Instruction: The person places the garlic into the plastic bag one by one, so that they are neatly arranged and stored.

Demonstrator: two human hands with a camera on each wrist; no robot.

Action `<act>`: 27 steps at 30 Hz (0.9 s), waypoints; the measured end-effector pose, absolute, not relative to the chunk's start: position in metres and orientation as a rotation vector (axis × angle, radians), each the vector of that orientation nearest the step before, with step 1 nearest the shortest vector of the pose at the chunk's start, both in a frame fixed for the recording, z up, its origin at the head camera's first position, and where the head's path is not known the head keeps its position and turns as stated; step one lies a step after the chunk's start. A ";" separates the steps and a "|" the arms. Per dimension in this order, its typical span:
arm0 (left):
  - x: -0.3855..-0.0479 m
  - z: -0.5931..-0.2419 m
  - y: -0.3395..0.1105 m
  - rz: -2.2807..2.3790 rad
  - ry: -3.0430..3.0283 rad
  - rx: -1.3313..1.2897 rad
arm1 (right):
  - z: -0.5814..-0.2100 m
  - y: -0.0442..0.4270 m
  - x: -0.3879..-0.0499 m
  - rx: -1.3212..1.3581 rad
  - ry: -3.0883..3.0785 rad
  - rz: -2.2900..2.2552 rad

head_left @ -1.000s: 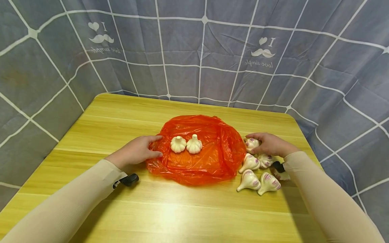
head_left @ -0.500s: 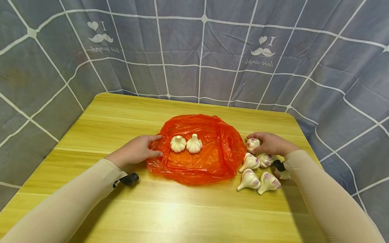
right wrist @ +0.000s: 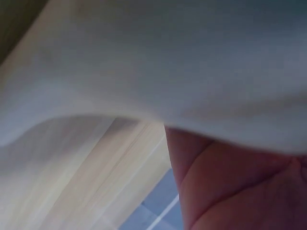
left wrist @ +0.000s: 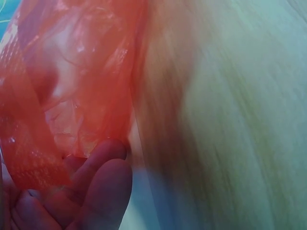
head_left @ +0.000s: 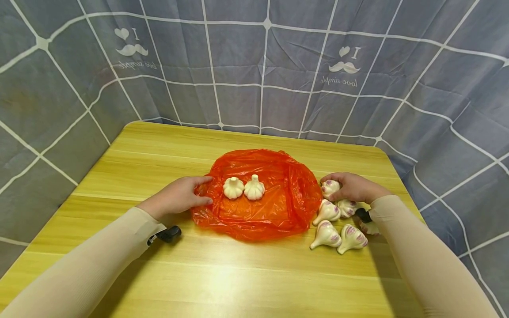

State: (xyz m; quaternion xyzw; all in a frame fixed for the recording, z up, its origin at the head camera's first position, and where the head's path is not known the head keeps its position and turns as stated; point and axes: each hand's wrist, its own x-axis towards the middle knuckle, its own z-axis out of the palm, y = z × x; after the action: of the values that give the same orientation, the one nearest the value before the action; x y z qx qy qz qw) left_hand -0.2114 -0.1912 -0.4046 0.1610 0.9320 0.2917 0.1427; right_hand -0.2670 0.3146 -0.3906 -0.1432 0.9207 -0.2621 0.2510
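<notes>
1. A grey curtain [head_left: 238, 53] surrounds the far sides of your table [head_left: 254, 287].
2. Your red plastic bag [head_left: 254, 216] lies spread open at the table's middle.
3. Your left hand [head_left: 180, 194] touches the bag's left edge, thumb and forefinger wide apart.
4. Your right hand [head_left: 355, 187] grips one purple-streaked garlic bulb [head_left: 329, 188] just beside the bag's right edge.
5. Five more streaked bulbs [head_left: 326, 234] lie nearby; two white bulbs [head_left: 233, 188] sit inside the bag.

The desk [head_left: 131, 176] is smooth wood grain, glossy towards its near edge. Mid-desk, the red bag [head_left: 274, 201] is thin, crinkled, shiny plastic; the streaked bulbs [head_left: 351, 240] by the right edge look smooth, faintly satiny. Beyond the far edge, the curtain [head_left: 238, 53] is creased matt cloth; the sleeves [head_left: 79, 260], matt fabric.
</notes>
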 end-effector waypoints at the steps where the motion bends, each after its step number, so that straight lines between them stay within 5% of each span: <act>1: -0.211 -0.405 -0.191 0.840 2.688 0.464 | -0.390 0.314 -0.267 -0.383 2.504 -0.715; 27: -0.210 -0.401 -0.190 0.837 2.699 0.453 | -0.392 0.318 -0.266 -0.357 2.456 -0.814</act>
State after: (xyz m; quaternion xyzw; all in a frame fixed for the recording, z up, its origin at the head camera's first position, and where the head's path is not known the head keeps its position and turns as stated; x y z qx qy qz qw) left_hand -0.2100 -0.1899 -0.4014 0.1567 0.9339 0.2897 0.1393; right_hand -0.2662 0.3179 -0.3917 -0.1320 0.9076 -0.3006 0.2618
